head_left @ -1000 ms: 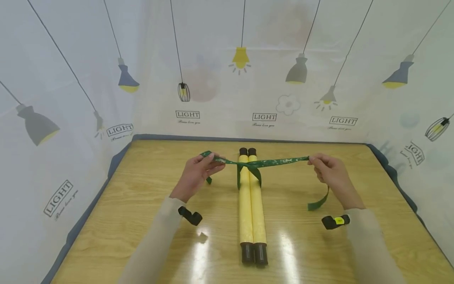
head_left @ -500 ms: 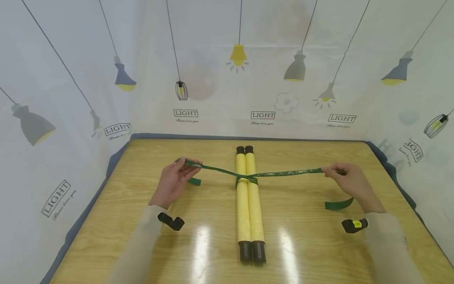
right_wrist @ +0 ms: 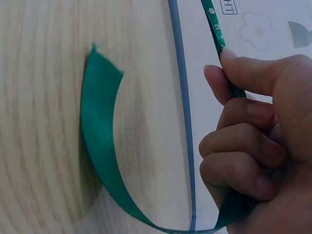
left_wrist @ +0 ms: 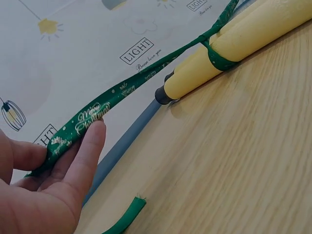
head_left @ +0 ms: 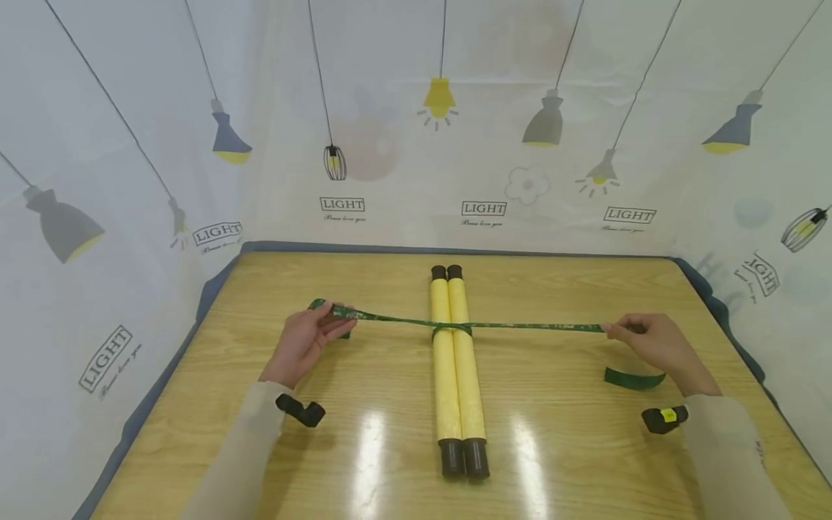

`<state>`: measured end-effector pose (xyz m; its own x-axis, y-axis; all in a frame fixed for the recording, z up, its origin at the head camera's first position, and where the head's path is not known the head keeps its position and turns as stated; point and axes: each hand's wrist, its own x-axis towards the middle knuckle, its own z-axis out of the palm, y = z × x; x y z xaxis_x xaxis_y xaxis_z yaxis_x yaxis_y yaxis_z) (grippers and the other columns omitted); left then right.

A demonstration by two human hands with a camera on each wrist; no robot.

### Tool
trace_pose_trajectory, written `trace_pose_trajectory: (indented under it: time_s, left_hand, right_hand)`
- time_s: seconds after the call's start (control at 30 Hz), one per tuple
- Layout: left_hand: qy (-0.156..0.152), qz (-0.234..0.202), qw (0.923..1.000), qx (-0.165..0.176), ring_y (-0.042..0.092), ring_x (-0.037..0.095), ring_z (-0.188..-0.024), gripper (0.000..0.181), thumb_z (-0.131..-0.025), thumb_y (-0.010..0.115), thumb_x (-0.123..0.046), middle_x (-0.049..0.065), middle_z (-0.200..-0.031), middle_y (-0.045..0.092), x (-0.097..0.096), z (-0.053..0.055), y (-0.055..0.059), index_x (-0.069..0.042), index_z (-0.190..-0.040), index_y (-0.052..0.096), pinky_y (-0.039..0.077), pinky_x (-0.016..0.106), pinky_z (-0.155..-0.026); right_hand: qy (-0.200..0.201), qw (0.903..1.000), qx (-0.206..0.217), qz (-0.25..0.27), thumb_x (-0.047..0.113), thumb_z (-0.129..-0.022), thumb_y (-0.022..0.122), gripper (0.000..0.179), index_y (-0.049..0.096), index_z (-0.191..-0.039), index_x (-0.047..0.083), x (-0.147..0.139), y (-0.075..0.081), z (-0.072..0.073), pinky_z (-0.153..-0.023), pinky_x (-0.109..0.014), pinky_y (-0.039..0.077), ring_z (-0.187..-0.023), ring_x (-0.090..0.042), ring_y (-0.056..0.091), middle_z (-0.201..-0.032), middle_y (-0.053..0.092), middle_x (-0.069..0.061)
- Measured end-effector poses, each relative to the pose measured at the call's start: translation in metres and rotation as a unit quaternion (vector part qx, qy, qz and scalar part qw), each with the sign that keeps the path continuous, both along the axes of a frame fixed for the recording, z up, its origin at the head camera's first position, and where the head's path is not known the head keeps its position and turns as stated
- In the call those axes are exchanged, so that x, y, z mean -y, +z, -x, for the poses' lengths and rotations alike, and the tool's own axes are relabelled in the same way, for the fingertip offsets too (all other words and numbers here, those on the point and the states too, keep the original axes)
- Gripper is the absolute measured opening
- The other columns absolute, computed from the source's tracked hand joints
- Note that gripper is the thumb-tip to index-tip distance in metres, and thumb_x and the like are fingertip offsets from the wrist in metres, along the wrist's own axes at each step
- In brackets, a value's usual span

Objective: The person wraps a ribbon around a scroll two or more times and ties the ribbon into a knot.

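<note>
Pinching the flat green printed ribbon [left_wrist: 124, 87] taut between left hand [head_left: 305, 339] and right hand [head_left: 653, 343], you have both round yellow black-capped rods [head_left: 448, 383] looped; securing apparently remains.

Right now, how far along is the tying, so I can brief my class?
Done: the green Merry Christmas ribbon loops around both yellow rods, crossing on top. In hand: the left hand and right hand hold it stretched sideways. Remaining: probably a bow or securing knot, since both ribbon ends are loose.
</note>
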<state>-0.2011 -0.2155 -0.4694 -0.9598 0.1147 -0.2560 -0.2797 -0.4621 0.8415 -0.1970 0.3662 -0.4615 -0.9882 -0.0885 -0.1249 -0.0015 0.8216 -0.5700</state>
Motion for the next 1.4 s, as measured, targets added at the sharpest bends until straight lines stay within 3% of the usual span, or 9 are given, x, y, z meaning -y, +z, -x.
trace_pose_trajectory:
  time_s: [0.27,0.43,0.57,0.73,0.9,1.13,1.2,1.3,1.4]
  left_hand:
    - [0.034,0.014,0.9965,0.075,0.076,0.024,-0.099,0.029,-0.112,0.039,-0.012,0.011,-0.103,0.069,-0.004,0.003,-0.007,0.006,-0.133,0.046,0.049,0.043,-0.110]
    - [0.050,0.014,0.9935,0.101,0.076,0.025,-0.098,0.032,-0.111,0.038,-0.010,0.014,-0.103,0.069,-0.005,0.006,-0.013,0.007,-0.138,0.043,0.051,0.042,-0.108]
    - [0.065,0.026,0.9914,0.111,0.075,0.027,-0.100,0.033,-0.111,0.040,-0.009,0.017,-0.104,0.069,-0.008,0.009,-0.013,0.007,-0.139,0.043,0.053,0.041,-0.106]
    - [0.073,0.021,0.9901,0.118,0.075,0.029,-0.102,0.025,-0.111,0.041,-0.010,0.018,-0.108,0.066,-0.007,0.010,-0.009,0.005,-0.129,0.050,0.051,0.042,-0.108]
    - [0.072,0.014,0.9931,0.092,0.075,0.022,-0.099,0.021,-0.110,0.044,-0.012,0.012,-0.105,0.068,-0.003,0.012,0.001,0.001,-0.122,0.054,0.051,0.039,-0.109]
    - [0.106,0.036,0.9919,0.060,0.075,0.015,-0.096,0.025,-0.111,0.041,-0.019,0.005,-0.095,0.074,0.032,0.011,0.022,0.000,-0.121,0.054,0.052,0.033,-0.105]
    - [0.118,0.054,0.9898,0.059,0.075,0.014,-0.095,0.025,-0.112,0.040,-0.020,0.004,-0.096,0.073,0.047,0.011,0.026,-0.001,-0.120,0.054,0.051,0.033,-0.107]
    - [0.130,0.097,0.9848,0.063,0.074,0.013,-0.092,0.026,-0.112,0.040,-0.020,0.005,-0.097,0.069,0.067,0.014,0.027,-0.001,-0.124,0.052,0.049,0.034,-0.110]
    - [0.125,0.162,0.9767,0.065,0.073,0.013,-0.098,0.037,-0.111,0.041,-0.020,0.008,-0.110,0.065,0.081,0.016,0.022,0.001,-0.141,0.046,0.047,0.035,-0.112]
  right_hand:
    - [-0.012,0.9998,0.008,-0.017,0.054,-0.103,0.055,0.055,0.075,-0.111,0.003,-0.010,-0.006,-0.003,-0.070,-0.032,0.045,-0.088,-0.021,0.059,-0.111,0.073,-0.019]
    - [-0.021,0.9992,0.008,-0.032,0.054,-0.103,0.055,0.056,0.075,-0.112,0.002,-0.015,-0.010,-0.006,-0.072,-0.034,0.046,-0.092,-0.027,0.062,-0.113,0.072,-0.021]
    - [-0.022,0.9992,0.006,-0.034,0.052,-0.103,0.056,0.056,0.074,-0.113,0.001,-0.020,-0.013,-0.007,-0.074,-0.038,0.048,-0.097,-0.034,0.064,-0.115,0.071,-0.024]
    - [-0.004,0.9993,0.016,-0.034,0.052,-0.102,0.058,0.052,0.077,-0.110,0.005,-0.029,-0.018,-0.004,-0.074,-0.035,0.048,-0.093,-0.026,0.064,-0.110,0.074,-0.018]
    - [0.008,0.9990,0.025,-0.037,0.057,-0.100,0.058,0.055,0.076,-0.114,0.007,-0.042,-0.016,-0.001,-0.077,-0.039,0.053,-0.098,-0.026,0.066,-0.116,0.073,-0.019]
    - [-0.036,0.9973,-0.015,-0.062,0.056,-0.102,0.055,0.066,0.066,-0.128,-0.004,-0.071,0.000,-0.006,-0.077,-0.053,0.053,-0.111,-0.053,0.059,-0.131,0.060,-0.037]
    - [-0.048,0.9957,-0.028,-0.073,0.054,-0.103,0.054,0.066,0.064,-0.129,-0.005,-0.079,0.002,-0.008,-0.071,-0.052,0.054,-0.104,-0.052,0.061,-0.131,0.057,-0.040]
    - [-0.062,0.9944,-0.040,-0.076,0.053,-0.104,0.053,0.064,0.063,-0.129,-0.005,-0.085,0.000,-0.009,-0.061,-0.044,0.053,-0.084,-0.041,0.066,-0.128,0.058,-0.040]
    - [-0.066,0.9941,-0.045,-0.074,0.050,-0.106,0.050,0.061,0.060,-0.132,-0.005,-0.087,-0.001,-0.011,-0.062,-0.047,0.053,-0.083,-0.039,0.066,-0.128,0.057,-0.041]
